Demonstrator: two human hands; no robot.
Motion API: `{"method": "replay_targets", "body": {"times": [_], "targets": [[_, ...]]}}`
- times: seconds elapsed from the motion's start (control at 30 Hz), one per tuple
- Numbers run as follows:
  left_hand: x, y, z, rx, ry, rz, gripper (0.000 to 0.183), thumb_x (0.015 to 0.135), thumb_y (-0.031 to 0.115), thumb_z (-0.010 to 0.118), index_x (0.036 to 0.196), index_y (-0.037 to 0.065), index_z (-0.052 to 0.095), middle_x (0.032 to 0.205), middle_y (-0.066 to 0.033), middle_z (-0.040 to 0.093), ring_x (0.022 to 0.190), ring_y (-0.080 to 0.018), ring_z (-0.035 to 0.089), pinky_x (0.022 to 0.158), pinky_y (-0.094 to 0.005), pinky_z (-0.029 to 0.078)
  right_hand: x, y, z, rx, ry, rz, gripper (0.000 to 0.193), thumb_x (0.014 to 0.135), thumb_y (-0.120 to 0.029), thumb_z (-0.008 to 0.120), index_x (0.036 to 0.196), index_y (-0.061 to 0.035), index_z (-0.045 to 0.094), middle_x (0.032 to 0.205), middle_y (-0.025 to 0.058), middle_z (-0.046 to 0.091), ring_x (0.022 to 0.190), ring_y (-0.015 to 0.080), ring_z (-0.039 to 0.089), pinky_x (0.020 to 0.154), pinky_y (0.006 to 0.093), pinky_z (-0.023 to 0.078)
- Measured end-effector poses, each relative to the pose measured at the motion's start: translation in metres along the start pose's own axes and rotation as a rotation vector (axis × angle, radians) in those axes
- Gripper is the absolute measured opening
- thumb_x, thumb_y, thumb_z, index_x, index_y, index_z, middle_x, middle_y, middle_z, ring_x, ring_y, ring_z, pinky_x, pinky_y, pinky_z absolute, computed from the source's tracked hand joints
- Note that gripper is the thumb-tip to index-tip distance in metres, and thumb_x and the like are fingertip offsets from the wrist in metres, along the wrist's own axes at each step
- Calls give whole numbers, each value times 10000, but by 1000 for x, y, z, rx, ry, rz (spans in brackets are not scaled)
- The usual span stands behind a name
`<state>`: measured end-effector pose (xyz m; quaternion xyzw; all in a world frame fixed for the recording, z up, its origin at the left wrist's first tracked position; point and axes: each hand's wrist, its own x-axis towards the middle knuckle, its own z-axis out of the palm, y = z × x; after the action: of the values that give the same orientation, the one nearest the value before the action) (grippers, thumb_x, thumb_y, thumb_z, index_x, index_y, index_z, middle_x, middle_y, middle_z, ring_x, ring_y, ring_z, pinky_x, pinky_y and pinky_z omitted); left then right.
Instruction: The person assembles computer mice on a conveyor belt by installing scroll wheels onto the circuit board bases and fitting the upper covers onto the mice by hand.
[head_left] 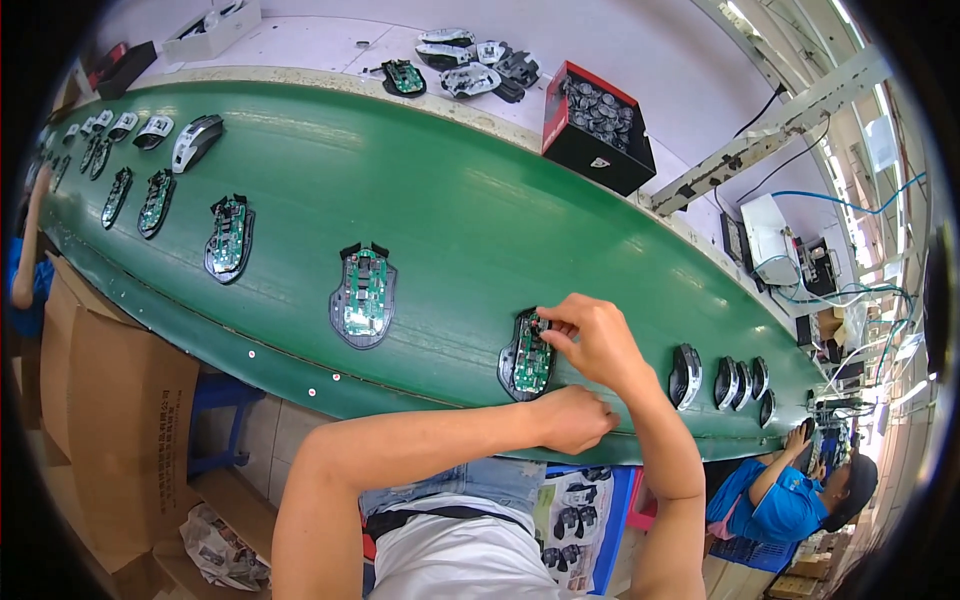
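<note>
An opened computer mouse base with a green circuit board point(531, 355) lies on the green conveyor belt in front of me. Over its far right end, my right hand point(600, 343) has thumb and fingers pinched together at the board. Whatever small part sits between those fingertips is too hidden to name. My left hand point(572, 419) is closed, resting near the belt's front edge just below the base; its curled fingers hide any contents. To the left lies another mouse base with its board facing up point(363, 297), and a further one point(230, 240) sits beyond that.
A black and red box of small round dark parts point(602, 118) stands on the far ledge, near several loose mouse shells point(468, 72). Mouse shells point(685, 377) line the belt at right. A co-worker in blue point(775, 500) works there. Cardboard boxes point(120, 410) stand at left.
</note>
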<state>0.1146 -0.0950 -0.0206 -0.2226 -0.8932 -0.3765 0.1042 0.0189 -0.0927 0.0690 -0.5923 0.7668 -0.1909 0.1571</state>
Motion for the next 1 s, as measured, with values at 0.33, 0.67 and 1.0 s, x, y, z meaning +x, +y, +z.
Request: {"method": "replay_targets", "body": {"times": [0.33, 0.67, 1.0], "targets": [[0, -2, 5, -3, 105, 60, 163, 767, 111, 607, 861, -22, 616, 802, -173, 636, 825, -341, 657, 743, -454, 525, 3, -2, 6, -114, -15, 33, 267, 740, -34, 775, 1004, -21, 741, 820, 136, 666, 715, 261, 670, 667, 344, 536], [-5, -3, 12, 136, 200, 125, 121, 756, 165, 603, 763, 44, 595, 789, -117, 626, 783, -277, 630, 703, -402, 512, 14, 4, 2, -10, 292, -127, 408, 792, -64, 733, 1188, -23, 642, 1146, 147, 683, 1016, 274, 675, 844, 358, 534], [17, -16, 58, 155, 280, 235, 193, 779, 169, 604, 927, 46, 594, 879, -96, 613, 907, -285, 608, 780, -409, 482, 291, 15, 19, -395, 326, -216, 460, 785, -133, 687, 1230, -73, 588, 1209, 202, 596, 1038, 394, 622, 916, 464, 505]]}}
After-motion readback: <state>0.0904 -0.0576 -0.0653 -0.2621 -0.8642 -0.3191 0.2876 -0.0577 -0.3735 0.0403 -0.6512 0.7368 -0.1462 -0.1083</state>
